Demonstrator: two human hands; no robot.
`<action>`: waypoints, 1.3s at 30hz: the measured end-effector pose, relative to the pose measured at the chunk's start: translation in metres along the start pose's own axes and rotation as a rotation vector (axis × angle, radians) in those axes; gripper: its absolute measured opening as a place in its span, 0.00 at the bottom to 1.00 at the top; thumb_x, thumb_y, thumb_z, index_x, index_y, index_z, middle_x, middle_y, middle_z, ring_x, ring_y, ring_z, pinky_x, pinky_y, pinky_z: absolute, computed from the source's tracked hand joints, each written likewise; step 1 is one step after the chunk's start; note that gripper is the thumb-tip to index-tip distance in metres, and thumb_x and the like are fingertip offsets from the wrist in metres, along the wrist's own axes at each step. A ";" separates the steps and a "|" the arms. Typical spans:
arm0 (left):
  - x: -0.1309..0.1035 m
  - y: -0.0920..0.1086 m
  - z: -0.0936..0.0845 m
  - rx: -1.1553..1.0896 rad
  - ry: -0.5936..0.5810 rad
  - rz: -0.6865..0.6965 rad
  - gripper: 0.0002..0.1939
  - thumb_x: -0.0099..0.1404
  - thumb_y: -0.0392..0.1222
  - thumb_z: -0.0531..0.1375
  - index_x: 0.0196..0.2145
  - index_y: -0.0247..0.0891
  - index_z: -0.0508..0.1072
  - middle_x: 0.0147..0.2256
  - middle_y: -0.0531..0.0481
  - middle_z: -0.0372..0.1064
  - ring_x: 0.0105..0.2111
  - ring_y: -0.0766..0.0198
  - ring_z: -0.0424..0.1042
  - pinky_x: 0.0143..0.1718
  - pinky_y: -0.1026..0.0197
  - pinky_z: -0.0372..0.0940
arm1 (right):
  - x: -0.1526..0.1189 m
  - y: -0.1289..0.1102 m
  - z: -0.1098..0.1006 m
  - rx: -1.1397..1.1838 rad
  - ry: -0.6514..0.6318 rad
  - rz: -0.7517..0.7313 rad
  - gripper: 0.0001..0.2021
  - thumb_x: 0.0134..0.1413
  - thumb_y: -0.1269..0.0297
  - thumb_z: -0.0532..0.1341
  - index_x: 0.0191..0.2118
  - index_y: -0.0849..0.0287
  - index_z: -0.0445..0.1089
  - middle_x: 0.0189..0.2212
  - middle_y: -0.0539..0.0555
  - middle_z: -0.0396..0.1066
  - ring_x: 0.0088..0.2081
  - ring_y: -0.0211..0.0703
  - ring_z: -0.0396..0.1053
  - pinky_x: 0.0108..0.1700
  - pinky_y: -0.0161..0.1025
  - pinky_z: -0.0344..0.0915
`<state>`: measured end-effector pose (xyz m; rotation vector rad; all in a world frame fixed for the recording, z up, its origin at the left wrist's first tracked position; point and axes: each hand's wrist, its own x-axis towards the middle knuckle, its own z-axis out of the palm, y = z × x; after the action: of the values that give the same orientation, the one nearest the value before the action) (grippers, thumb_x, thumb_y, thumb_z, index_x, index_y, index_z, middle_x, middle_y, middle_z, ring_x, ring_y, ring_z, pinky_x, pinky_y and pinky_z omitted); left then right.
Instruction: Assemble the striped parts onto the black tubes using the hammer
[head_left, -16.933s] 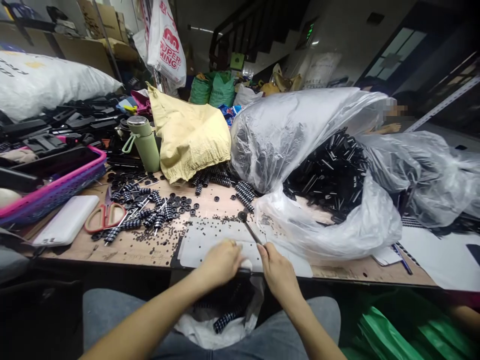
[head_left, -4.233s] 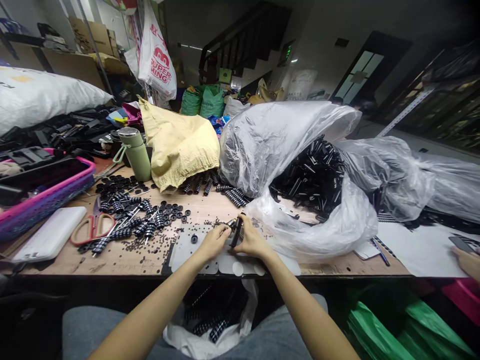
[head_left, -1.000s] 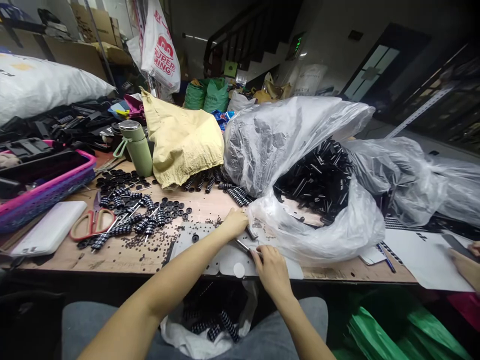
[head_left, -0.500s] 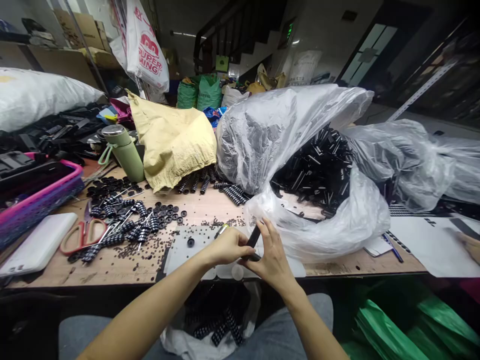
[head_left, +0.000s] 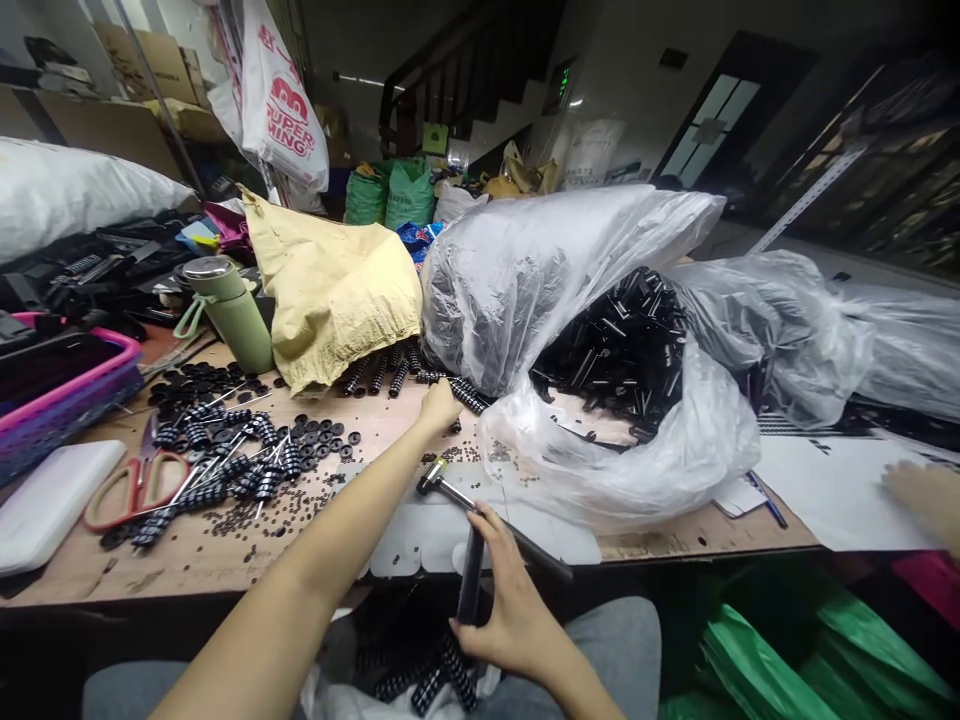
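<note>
My left hand (head_left: 440,408) reaches across the table to a row of black ribbed rollers (head_left: 469,393) beside the plastic bag. Its fingers are curled down among them, and their tips are hidden. Low at the table's front edge, my right hand (head_left: 506,600) grips a flat black plastic bar (head_left: 470,578), held nearly upright between thumb and fingers. Just beyond that hand lies a small hammer (head_left: 455,492) with a yellowish tip and a black handle. Beneath it is a pale sheet (head_left: 405,530) with tiny dark rings scattered about.
Ribbed rollers on metal rods (head_left: 240,465), red-handled scissors (head_left: 142,485) and a green flask (head_left: 232,315) are at left. A yellow sack (head_left: 337,300) and an open clear bag (head_left: 517,270) of black parts stand behind. Another person's blurred hand (head_left: 926,500) is at right.
My left hand has let go of the black bar and moved forward to the ribbed rollers. My right hand has drawn the bar down and closer, uncovering the hammer.
</note>
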<state>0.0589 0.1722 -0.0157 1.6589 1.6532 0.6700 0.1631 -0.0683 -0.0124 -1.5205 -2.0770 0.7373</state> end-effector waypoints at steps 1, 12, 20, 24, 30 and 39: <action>-0.004 -0.006 -0.001 0.015 0.005 0.016 0.17 0.54 0.31 0.54 0.44 0.32 0.62 0.46 0.34 0.62 0.48 0.53 0.62 0.45 0.58 0.55 | -0.002 0.002 0.002 0.032 -0.040 -0.005 0.44 0.33 0.67 0.62 0.59 0.58 0.40 0.60 0.60 0.37 0.61 0.52 0.38 0.59 0.52 0.46; -0.003 0.009 0.011 -0.106 -0.007 -0.040 0.17 0.50 0.31 0.58 0.40 0.29 0.65 0.43 0.31 0.64 0.46 0.48 0.62 0.44 0.54 0.57 | 0.020 0.006 0.008 -0.058 -0.213 0.135 0.54 0.25 0.53 0.68 0.60 0.60 0.41 0.59 0.61 0.41 0.60 0.54 0.38 0.59 0.51 0.41; -0.058 -0.021 -0.038 -0.453 -0.069 0.059 0.18 0.64 0.43 0.42 0.45 0.34 0.63 0.35 0.45 0.65 0.20 0.72 0.63 0.17 0.68 0.57 | 0.031 0.024 0.001 -0.080 -0.090 0.123 0.56 0.23 0.50 0.69 0.60 0.59 0.40 0.59 0.62 0.43 0.60 0.56 0.40 0.59 0.53 0.42; -0.104 -0.029 -0.058 -0.841 -0.152 0.039 0.22 0.61 0.52 0.49 0.47 0.34 0.64 0.24 0.54 0.61 0.13 0.76 0.54 0.11 0.72 0.47 | 0.039 0.014 -0.009 0.030 0.035 -0.020 0.56 0.26 0.49 0.68 0.60 0.60 0.36 0.59 0.64 0.41 0.60 0.54 0.41 0.59 0.51 0.47; -0.151 -0.021 -0.060 -1.145 -0.239 -0.134 0.22 0.58 0.49 0.54 0.48 0.35 0.65 0.17 0.57 0.59 0.12 0.75 0.56 0.11 0.73 0.50 | 0.057 -0.023 -0.020 0.153 0.150 -0.349 0.55 0.26 0.49 0.69 0.59 0.59 0.38 0.57 0.63 0.44 0.59 0.53 0.44 0.58 0.49 0.50; -0.174 -0.010 -0.056 -1.161 -0.243 -0.256 0.14 0.56 0.49 0.55 0.31 0.33 0.67 0.17 0.54 0.63 0.13 0.66 0.64 0.14 0.65 0.60 | 0.059 -0.041 -0.013 0.173 0.031 -0.315 0.52 0.27 0.61 0.69 0.59 0.58 0.38 0.57 0.61 0.46 0.57 0.50 0.49 0.58 0.46 0.51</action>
<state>0.0000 0.0054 0.0310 0.6353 0.9221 0.9774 0.1257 -0.0195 0.0270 -1.0733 -2.1023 0.7438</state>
